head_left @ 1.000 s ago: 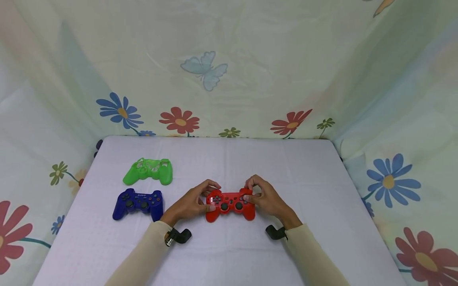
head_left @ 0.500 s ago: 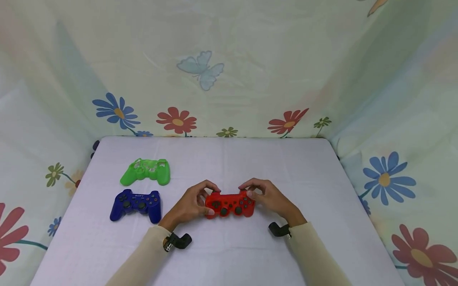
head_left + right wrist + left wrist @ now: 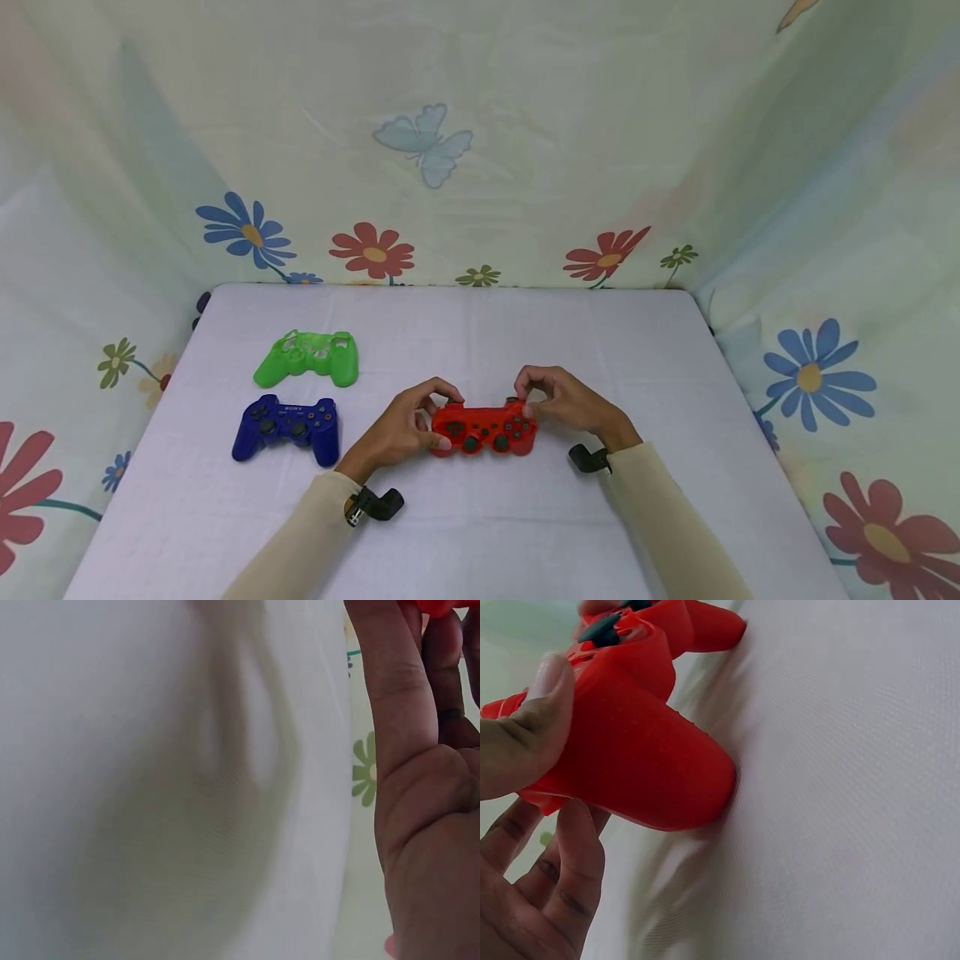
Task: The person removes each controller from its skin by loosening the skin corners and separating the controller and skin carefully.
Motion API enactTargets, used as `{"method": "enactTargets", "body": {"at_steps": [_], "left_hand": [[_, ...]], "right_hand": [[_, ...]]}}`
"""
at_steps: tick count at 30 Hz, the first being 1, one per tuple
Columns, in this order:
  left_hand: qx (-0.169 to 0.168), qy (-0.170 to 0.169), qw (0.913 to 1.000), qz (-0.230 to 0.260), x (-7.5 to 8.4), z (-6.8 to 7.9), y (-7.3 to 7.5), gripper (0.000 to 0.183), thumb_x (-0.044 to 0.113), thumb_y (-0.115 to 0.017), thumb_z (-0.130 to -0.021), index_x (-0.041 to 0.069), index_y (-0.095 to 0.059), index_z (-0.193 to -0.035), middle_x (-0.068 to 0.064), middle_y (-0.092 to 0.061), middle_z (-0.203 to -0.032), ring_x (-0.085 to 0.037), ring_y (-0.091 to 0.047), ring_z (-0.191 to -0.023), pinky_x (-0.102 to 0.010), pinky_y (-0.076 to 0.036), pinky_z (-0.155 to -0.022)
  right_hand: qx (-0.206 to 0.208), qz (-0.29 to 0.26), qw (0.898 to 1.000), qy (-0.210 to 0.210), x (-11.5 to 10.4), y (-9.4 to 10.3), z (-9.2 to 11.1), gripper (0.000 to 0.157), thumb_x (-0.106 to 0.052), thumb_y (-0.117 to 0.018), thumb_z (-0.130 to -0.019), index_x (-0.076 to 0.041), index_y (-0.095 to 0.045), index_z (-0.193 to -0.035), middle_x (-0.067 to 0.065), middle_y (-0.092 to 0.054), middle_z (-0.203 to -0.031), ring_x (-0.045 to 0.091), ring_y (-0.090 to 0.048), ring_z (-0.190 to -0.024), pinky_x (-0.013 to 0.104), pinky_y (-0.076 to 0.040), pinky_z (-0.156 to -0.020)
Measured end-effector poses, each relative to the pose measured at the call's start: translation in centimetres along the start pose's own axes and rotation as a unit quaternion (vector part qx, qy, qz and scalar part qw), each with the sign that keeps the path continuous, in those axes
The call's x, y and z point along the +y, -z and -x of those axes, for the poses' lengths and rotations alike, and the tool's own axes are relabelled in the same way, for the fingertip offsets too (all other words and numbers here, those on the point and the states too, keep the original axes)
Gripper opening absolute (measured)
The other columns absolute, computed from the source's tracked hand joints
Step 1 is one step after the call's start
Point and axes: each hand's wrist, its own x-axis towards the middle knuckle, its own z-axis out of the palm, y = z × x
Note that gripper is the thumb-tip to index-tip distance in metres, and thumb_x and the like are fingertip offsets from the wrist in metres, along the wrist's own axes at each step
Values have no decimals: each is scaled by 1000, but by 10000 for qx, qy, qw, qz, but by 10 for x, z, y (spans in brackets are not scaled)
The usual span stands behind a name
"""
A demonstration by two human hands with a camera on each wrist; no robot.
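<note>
A red game controller (image 3: pixel 486 419) with black thumbsticks is tilted up between both hands, face toward me. My left hand (image 3: pixel 393 427) grips its left end, thumb on the face and fingers behind. In the left wrist view the red surface (image 3: pixel 641 754) looks rubbery, and the handle tips come right down at the white cloth. At the upper right corner, my right hand (image 3: pixel 573 404) pinches the controller, thumb near the round buttons and curled index finger at the dark shoulder button. The right wrist view shows mostly the palm (image 3: pixel 431 802), with a bit of red at the top edge.
A blue game controller (image 3: pixel 287 427) lies to the left, close to the left forearm. Behind it is a hollow green controller cover (image 3: pixel 309 358). White cloth covers the table (image 3: pixel 637 350); a flowered curtain (image 3: pixel 525 167) rises behind and at both sides.
The red controller has tipped up, so its handles look shorter. My right hand's index finger reached along the top edge, then curled back at the corner; its wrist rose slightly. My left hand kept its grip.
</note>
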Motion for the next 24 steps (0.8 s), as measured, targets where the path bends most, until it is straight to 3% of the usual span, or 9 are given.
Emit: {"method": "enactTargets", "body": {"at_steps": [7, 13, 17, 20, 24], "left_hand": [[20, -26, 10000, 56, -1, -1, -1, 64, -2, -87, -81, 35, -64, -128, 9, -64, -128, -18, -55, -74, -24, -48, -59], [-53, -23, 9999, 126, -3, -4, -1, 61, 0, -86, -83, 35, -66, -129, 10, -65, -131, -23, -56, -80, -24, -47, -58], [-66, 2, 10000, 28, -5, -6, 0, 60, 2, -84, -87, 31, -65, -135, 5, -65, -137, -23, -59, -89, -25, -49, -64], [-28, 93, 10000, -23, -9, -6, -1, 58, 4, -82, -89, 27, -62, -139, 0, -64, -140, -21, -60, -92, -25, -50, -70], [-49, 134, 9999, 6, -12, -6, -2, 56, 11, -83, -91, 20, -60, -142, -7, -64, -138, -20, -60, -90, -26, -50, -73]], "right_hand": [[4, 446, 9989, 130, -6, -2, 1, 14, -12, -73, -101, -13, -60, -97, 5, -57, -93, 18, -59, -94, 35, -48, -83], [338, 326, 9986, 224, -4, -10, 14, 17, -11, -74, -99, -10, -57, -98, 8, -60, -106, 23, -61, -111, 33, -54, -87], [477, 13, 9987, -153, -5, -12, 21, 29, -10, -84, -91, -7, -60, -106, 12, -62, -115, 26, -63, -116, 33, -63, -83], [608, 148, 9969, -471, -5, -14, 20, 37, -13, -89, -87, -9, -62, -113, 11, -63, -113, 26, -64, -110, 33, -64, -82], [790, 560, 9926, -733, -5, -13, 16, 34, -15, -87, -89, -11, -64, -113, 9, -66, -106, 26, -63, -103, 30, -61, -79]]}}
